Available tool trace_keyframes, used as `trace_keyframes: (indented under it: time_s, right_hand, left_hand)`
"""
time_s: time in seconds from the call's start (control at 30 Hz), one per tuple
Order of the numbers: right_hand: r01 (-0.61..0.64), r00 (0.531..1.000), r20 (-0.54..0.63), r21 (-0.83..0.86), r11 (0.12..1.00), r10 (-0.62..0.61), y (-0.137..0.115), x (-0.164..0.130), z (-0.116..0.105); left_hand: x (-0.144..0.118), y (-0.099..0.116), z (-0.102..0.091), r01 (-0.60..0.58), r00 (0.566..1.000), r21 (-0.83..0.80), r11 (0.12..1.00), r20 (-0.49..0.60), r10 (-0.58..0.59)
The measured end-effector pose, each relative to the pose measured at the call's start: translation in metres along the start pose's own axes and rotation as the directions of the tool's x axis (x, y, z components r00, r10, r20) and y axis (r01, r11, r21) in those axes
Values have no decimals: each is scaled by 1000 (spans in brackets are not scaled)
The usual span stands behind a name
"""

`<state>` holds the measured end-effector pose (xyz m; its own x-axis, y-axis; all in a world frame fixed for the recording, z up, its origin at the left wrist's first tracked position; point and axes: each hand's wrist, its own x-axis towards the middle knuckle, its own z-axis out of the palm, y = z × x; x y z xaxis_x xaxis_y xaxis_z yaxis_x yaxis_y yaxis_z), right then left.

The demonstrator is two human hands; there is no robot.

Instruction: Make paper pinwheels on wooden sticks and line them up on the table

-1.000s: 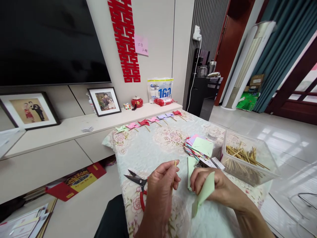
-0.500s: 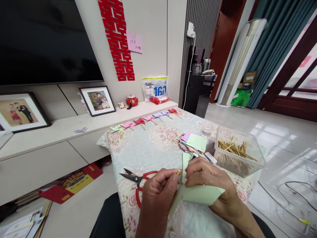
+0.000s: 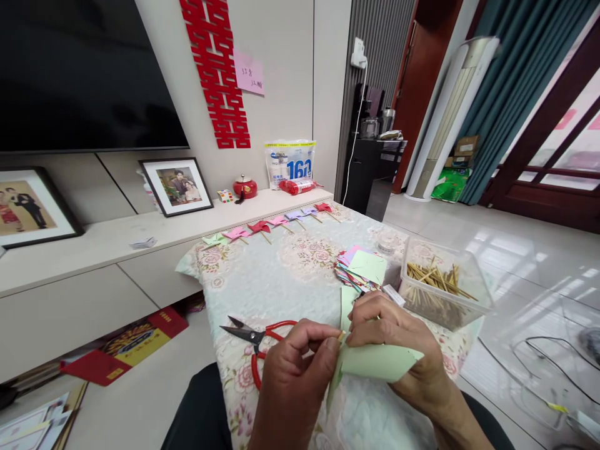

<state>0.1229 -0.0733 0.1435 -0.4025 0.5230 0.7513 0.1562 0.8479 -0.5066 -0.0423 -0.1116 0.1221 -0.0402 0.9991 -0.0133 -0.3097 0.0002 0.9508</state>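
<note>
i see both hands low in the middle of the head view, pressed close together over the near edge of the table (image 3: 281, 281). left hand (image 3: 295, 369) is curled, thumb and forefinger pinching the top of a thin wooden stick (image 3: 341, 336); only the stick's tip shows, the rest is hidden behind the fingers. right hand (image 3: 394, 340) is closed on a pale green paper (image 3: 375, 362), fingertips meeting the left hand's right at the stick tip. the paper's folds run under both hands, so i can't tell its full shape or whether the stick goes through it. one green flap stands up behind the fingers, another hangs down toward the lap.

red-handled scissors (image 3: 255, 340) lie just left of the left hand, blades apart, handles partly covered by the hand. behind the right hand a stack of coloured paper squares (image 3: 360, 269), with small white boxes beside it that are mostly hidden. a clear plastic box (image 3: 443, 290) of sticks sits right of the stack. a row of paper pinwheels (image 3: 262, 226) lies along the far edge of the table, too small to read detail. my wrists and the near table edge are cut off by the bottom of the frame.
</note>
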Motion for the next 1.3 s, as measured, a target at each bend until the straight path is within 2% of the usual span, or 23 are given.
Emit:
trace_keyframes:
  time_s: [0.1,0.33,0.6,0.9,1.3]
  right_hand:
    - [2,1000,-4,23,1000,-2,1,1,1]
    - [6,1000,-8,51,999,-5,2,0,3]
    - [-7,1000,13,69,998,6,1,-1,3]
    - [-6,1000,7,68,998,6,2,-1,5]
    - [-2,1000,-19,66,998,3,-2,1,7]
  left_hand:
    - [0,-1,-1,-31,999,26,999,28,30]
    - [-2,-1,-1,-22,999,10,1000,45,21]
    - [-4,2,-1,-72,997,105,992,39,69]
    - [-4,4,-1,-267,962,291,919,17,274]
    - [-7,7,0,-378,912,464,801,37,409]
